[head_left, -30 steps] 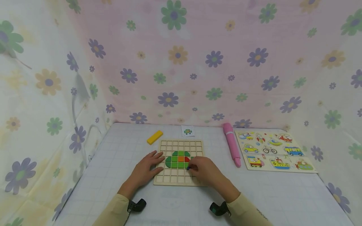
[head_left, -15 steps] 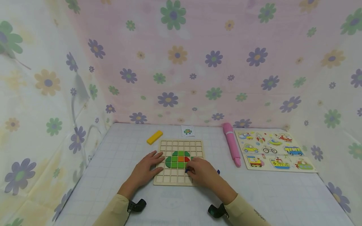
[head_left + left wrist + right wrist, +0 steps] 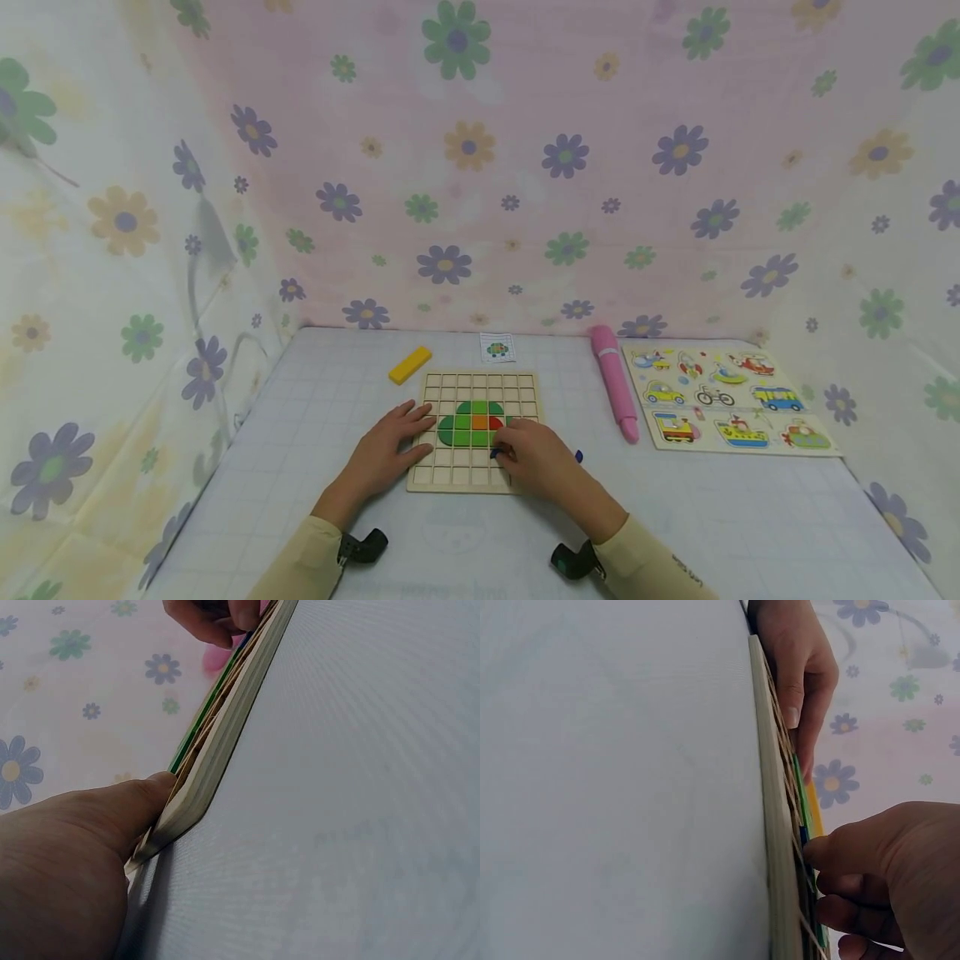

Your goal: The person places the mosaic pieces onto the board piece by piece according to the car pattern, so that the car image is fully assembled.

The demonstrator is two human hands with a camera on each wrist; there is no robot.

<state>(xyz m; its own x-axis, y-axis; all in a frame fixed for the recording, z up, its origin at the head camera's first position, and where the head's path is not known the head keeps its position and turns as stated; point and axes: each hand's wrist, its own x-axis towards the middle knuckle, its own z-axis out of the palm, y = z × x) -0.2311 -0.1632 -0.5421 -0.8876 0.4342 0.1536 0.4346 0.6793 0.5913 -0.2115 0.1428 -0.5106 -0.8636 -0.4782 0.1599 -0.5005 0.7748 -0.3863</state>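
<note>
A wooden grid board (image 3: 452,477) lies on the table, with green, orange and red tiles (image 3: 471,423) filling cells around its middle. My left hand (image 3: 384,450) rests on the board's left edge, fingers spread and thumb on the frame. Over the right half of the grid, my right hand (image 3: 542,460) pinches a small dark blue tile (image 3: 494,453) between thumb and fingers, just below the red one. In the right wrist view the dark blue tile (image 3: 804,835) sits at the thumb tip, right at the grid. That hand hides several cells. Another dark blue piece (image 3: 579,456) lies beyond my right wrist.
Behind the board are a yellow block (image 3: 410,365) and a small picture card (image 3: 498,348) showing a coloured pattern. A pink rolled-up object (image 3: 615,385) and a vehicle puzzle board (image 3: 697,425) lie to the right. Flowered cloth (image 3: 480,208) walls the table's back and sides.
My right hand has shifted slightly left and toward me, with the dark blue tile moving the same way. The other blue piece has come into sight beside the wrist. The left hand has stayed put.
</note>
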